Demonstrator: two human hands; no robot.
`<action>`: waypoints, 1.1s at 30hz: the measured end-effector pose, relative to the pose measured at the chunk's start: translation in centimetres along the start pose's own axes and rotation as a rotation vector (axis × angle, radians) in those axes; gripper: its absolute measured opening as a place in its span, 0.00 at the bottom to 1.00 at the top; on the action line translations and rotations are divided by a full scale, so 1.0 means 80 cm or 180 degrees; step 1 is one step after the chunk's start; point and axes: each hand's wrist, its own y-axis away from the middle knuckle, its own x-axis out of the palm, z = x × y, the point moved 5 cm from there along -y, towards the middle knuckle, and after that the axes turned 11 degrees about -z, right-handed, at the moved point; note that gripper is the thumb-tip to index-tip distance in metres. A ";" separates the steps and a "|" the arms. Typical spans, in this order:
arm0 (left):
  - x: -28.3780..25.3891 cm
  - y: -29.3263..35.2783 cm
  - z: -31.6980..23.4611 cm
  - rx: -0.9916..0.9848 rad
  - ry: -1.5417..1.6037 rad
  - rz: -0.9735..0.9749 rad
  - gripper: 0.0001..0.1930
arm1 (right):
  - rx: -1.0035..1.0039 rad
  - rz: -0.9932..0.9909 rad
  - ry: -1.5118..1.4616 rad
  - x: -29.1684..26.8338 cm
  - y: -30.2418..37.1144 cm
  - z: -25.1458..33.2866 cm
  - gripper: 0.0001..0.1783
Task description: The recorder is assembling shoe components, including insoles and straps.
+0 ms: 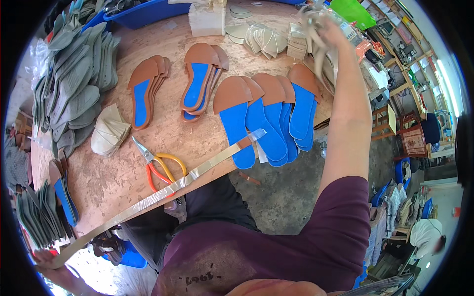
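Note:
At the lower left, the fingers of my left hand (pixel 48 261) close around the end of a long tan strip (pixel 133 209). The strip slants up over the table's front edge; part of it looks shiny, and its far end lies across blue insoles (pixel 269 128) with brown toe parts. My right arm stretches to the far right, where my right hand (pixel 330 33) is at a blurred greyish object (pixel 311 19) with pale straps (pixel 321 64) hanging beside it. Its fingers are too smeared to read. Beside the strip lie scissors (pixel 165 167) with orange and yellow handles.
Grey soles (pixel 74 84) are heaped at the left, beside a tied cream bundle (pixel 111 133). More blue and brown insoles (pixel 201 81) lie mid-table. Towards the back are a white block (pixel 206 19), beige bundled pieces (pixel 264 40) and a blue bin (pixel 148 12).

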 end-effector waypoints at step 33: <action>-0.113 0.091 0.196 -0.3483 0.3422 0.1596 0.18 | -0.1495 0.4081 -0.2770 -0.329 0.550 0.427 0.13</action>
